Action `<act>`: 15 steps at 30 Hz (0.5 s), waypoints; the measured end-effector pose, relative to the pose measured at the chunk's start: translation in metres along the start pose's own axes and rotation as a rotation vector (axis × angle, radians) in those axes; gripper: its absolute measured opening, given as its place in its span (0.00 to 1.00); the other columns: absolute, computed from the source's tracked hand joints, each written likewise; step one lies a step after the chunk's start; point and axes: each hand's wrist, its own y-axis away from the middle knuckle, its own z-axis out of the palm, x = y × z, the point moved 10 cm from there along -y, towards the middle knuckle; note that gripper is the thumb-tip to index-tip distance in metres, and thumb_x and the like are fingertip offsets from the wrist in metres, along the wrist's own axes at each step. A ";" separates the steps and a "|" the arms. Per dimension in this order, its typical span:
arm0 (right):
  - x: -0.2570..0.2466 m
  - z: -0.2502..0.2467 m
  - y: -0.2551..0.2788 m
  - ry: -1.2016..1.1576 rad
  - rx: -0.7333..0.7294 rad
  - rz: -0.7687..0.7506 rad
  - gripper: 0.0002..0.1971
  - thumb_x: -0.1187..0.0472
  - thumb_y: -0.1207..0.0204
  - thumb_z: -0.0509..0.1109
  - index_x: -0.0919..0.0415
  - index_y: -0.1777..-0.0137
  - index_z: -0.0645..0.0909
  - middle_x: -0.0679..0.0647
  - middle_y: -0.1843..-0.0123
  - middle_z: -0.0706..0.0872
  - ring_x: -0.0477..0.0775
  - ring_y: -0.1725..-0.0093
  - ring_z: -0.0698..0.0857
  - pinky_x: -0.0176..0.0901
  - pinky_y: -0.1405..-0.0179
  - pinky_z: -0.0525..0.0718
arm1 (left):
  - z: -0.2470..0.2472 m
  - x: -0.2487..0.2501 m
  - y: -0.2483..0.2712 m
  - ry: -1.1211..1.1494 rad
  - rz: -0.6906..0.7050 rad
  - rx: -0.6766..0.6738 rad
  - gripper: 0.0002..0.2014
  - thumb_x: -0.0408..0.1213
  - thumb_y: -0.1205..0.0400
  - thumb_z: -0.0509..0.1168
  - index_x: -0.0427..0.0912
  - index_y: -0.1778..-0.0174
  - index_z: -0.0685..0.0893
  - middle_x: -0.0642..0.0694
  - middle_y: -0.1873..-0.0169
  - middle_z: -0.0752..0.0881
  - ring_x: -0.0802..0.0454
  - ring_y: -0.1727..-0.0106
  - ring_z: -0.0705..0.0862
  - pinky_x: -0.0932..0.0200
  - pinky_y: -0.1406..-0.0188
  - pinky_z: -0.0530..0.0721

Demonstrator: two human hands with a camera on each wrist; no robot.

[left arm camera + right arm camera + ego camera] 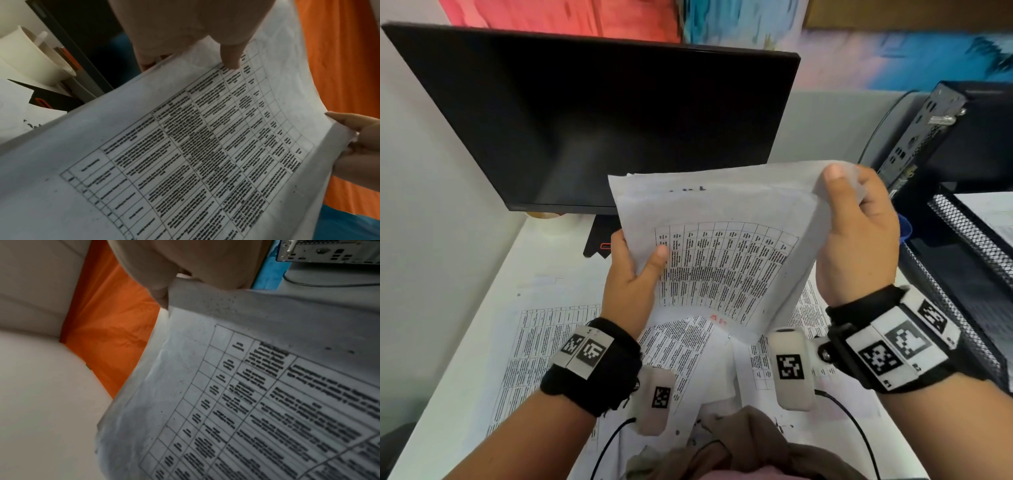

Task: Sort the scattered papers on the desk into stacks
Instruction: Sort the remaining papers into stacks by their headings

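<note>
I hold a bundle of printed sheets [722,240] up above the desk, a ruled table of text on the top page [205,154] [267,402]. My left hand [633,270] grips the bundle's left edge, thumb on the printed face and fingers behind. My right hand [856,226] pinches the upper right corner, thumb on top. More printed sheets [544,346] lie scattered flat on the white desk [541,260] under my wrists.
A dark monitor [599,120] stands behind the papers, its stand base [599,243] on the desk. A small computer case [928,137] and a black mesh tray [969,240] holding paper sit at the right. A roll of white paper [30,56] lies by the monitor.
</note>
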 end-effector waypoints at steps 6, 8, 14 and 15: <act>-0.028 0.009 0.007 0.325 -0.055 -0.334 0.15 0.61 0.17 0.61 0.43 0.34 0.70 0.33 0.41 0.76 0.42 0.43 0.78 0.42 0.36 0.78 | 0.000 -0.016 -0.004 0.008 -0.061 -0.011 0.17 0.38 0.17 0.63 0.68 0.43 0.70 0.71 0.48 0.83 0.79 0.45 0.80 0.82 0.49 0.77; -0.033 0.020 0.012 0.467 -0.140 -0.474 0.20 0.61 0.17 0.62 0.43 0.28 0.69 0.35 0.37 0.71 0.40 0.40 0.76 0.32 0.35 0.74 | 0.001 -0.022 -0.006 0.006 -0.086 -0.014 0.17 0.40 0.17 0.64 0.68 0.42 0.70 0.66 0.45 0.83 0.77 0.44 0.81 0.80 0.47 0.77; -0.007 0.018 0.003 0.655 -0.176 -0.362 0.18 0.53 0.25 0.73 0.51 0.35 0.80 0.49 0.40 0.72 0.29 0.44 0.69 0.13 0.39 0.61 | 0.004 -0.044 -0.010 -0.030 -0.178 -0.048 0.14 0.39 0.19 0.68 0.58 0.40 0.78 0.61 0.48 0.88 0.67 0.46 0.85 0.68 0.49 0.82; -0.009 0.016 0.004 0.628 -0.169 -0.360 0.18 0.54 0.26 0.73 0.50 0.36 0.79 0.49 0.39 0.74 0.28 0.42 0.70 0.16 0.37 0.63 | 0.005 -0.046 -0.010 -0.036 -0.183 -0.050 0.13 0.40 0.19 0.67 0.58 0.41 0.80 0.62 0.51 0.88 0.69 0.48 0.85 0.72 0.52 0.81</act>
